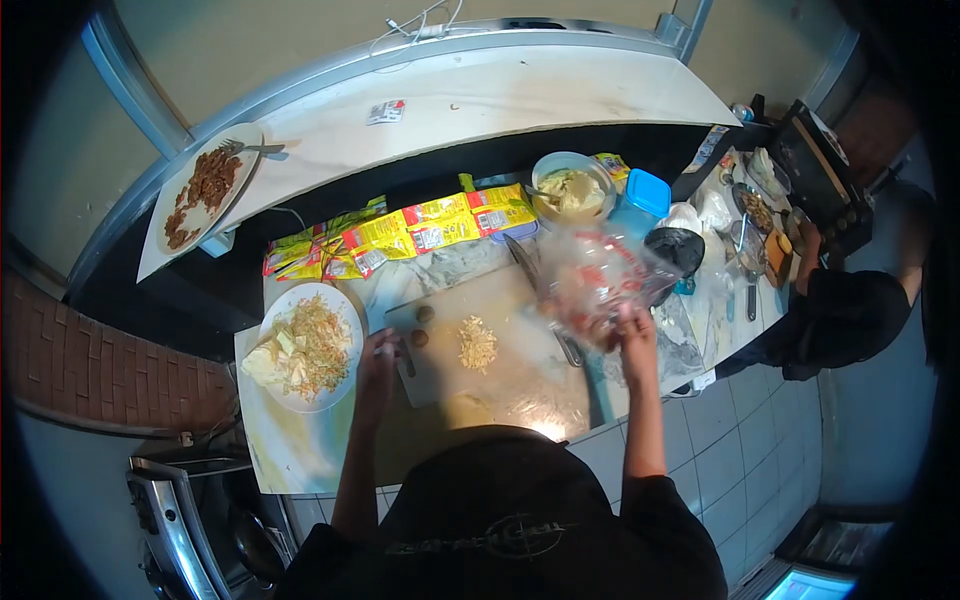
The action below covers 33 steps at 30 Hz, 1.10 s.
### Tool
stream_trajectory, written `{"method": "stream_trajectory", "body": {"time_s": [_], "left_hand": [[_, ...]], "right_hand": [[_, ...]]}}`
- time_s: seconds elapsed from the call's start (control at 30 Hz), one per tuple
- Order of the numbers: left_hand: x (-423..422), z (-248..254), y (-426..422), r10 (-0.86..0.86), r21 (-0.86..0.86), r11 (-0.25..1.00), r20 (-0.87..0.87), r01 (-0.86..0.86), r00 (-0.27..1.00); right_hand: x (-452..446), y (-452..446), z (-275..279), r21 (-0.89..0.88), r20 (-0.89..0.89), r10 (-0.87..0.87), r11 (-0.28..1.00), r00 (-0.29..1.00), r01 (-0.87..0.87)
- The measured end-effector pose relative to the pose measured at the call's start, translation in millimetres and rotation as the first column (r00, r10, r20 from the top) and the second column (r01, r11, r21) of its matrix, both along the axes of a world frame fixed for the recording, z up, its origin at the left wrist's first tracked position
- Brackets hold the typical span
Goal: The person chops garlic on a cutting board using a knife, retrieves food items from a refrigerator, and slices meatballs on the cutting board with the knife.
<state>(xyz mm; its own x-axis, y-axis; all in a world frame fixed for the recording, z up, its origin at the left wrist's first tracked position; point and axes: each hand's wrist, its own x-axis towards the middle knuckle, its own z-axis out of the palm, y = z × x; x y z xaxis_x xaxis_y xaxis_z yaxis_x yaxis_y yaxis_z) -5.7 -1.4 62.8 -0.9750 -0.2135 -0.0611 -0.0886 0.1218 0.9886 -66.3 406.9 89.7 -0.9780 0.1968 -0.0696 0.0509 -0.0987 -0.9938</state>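
Note:
My right hand (633, 328) is closed on a clear plastic bag (598, 280) with red print, lifted above the right side of the cutting board (530, 395). What the bag holds is hard to make out. Behind it lies a knife (521, 262), partly hidden, its handle showing below. My left hand (381, 350) hovers by the board's left edge with its fingers apart and nothing in them. Chopped pale pieces (478, 343) are heaped mid-board, and two small round brown pieces (423, 314) sit near my left hand. Left of that hand is a plate (352, 345) of shredded vegetables.
Yellow sachet strips (425, 228) run along the back. A bowl (550, 165) and a blue-lidded container (648, 192) stand back right. On the upper shelf rests a plate (250, 140) of brown food with a fork. Another person (850, 315) works at the far right.

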Motion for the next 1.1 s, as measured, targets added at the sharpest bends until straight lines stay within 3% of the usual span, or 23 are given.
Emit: {"method": "stream_trajectory", "body": {"time_s": [0.07, 0.13, 0.27, 0.33, 0.37, 0.4, 0.43, 0.53, 0.6, 0.67, 0.73, 0.77, 0.83, 0.87, 0.93, 1.07, 1.1], "left_hand": [[16, 4, -4, 0.016, -0.019, 1.000, -0.022, -0.016, 1.000], [24, -21, -23, 0.073, -0.151, 0.986, -0.019, -0.075, 0.997], [48, -20, -23, 0.108, -0.228, 0.967, -0.049, -0.117, 0.993], [52, -23, -21, 0.124, -0.163, 0.979, -0.010, -0.124, 0.992], [54, -25, -20, 0.138, -0.159, 0.978, -0.014, -0.138, 0.990], [56, -26, -19, 0.127, -0.152, 0.979, -0.046, -0.133, 0.991], [59, -27, -20, 0.116, -0.146, 0.981, -0.078, -0.127, 0.990], [58, -49, -25, 0.081, -0.213, 0.972, -0.080, -0.096, 0.993], [54, -33, -9, 0.105, -0.197, 0.974, -0.056, -0.114, 0.993], [44, -23, 1, 0.117, -0.186, 0.975, -0.023, -0.120, 0.993], [30, -23, 4, -0.046, -0.340, 0.940, -0.198, -0.024, 0.979], [20, -24, 6, -0.046, -0.342, 0.939, -0.201, -0.027, 0.978], [-1, -37, 6, -0.096, -0.530, 0.844, -0.304, -0.085, 0.948], [-8, -43, 8, -0.092, -0.533, 0.841, -0.311, -0.094, 0.946], [-24, -45, 10, -0.102, -0.554, 0.829, -0.291, -0.080, 0.951], [-36, -41, 13, -0.152, -0.676, 0.736, -0.219, -0.037, 0.964], [-41, -42, 13, -0.160, -0.676, 0.737, -0.213, -0.027, 0.964]], "right_hand": [[-19, 31, -5, 0.096, -0.147, -0.193, 0.973, 0.970, 0.208], [-39, 65, -12, 0.058, -0.168, -0.252, 0.963, 0.953, 0.265], [-72, 124, -49, 0.065, -0.169, -0.178, 0.979, 0.969, 0.191], [-97, 153, -99, 0.332, -0.358, -0.385, 0.799, 0.851, 0.501], [-94, 147, -92, 0.332, -0.364, -0.372, 0.805, 0.854, 0.492], [-81, 139, -78, 0.522, -0.467, -0.478, 0.530, 0.744, 0.668], [-66, 129, -63, 0.626, -0.593, -0.522, 0.179, 0.613, 0.759], [-5, 54, 14, 0.564, -0.693, -0.394, 0.227, 0.604, 0.794], [12, 28, 0, 0.559, -0.617, -0.247, 0.530, 0.747, 0.638], [24, -7, -10, 0.678, -0.350, 0.024, 0.696, 0.937, 0.235], [29, -46, -14, 0.758, -0.239, 0.211, 0.651, 0.948, 0.046], [28, -53, -25, 0.756, -0.243, 0.211, 0.652, 0.947, 0.048], [23, -69, -45, 0.916, -0.142, 0.242, 0.400, 0.960, 0.034], [24, -72, -48, 0.914, -0.150, 0.246, 0.404, 0.958, 0.039], [21, -82, -47, 0.935, 0.046, 0.190, 0.338, 0.981, -0.110], [9, -89, -57, 0.948, 0.111, 0.144, 0.283, 0.983, -0.149], [6, -90, -59, 0.962, 0.054, 0.132, 0.258, 0.990, -0.087]]}}
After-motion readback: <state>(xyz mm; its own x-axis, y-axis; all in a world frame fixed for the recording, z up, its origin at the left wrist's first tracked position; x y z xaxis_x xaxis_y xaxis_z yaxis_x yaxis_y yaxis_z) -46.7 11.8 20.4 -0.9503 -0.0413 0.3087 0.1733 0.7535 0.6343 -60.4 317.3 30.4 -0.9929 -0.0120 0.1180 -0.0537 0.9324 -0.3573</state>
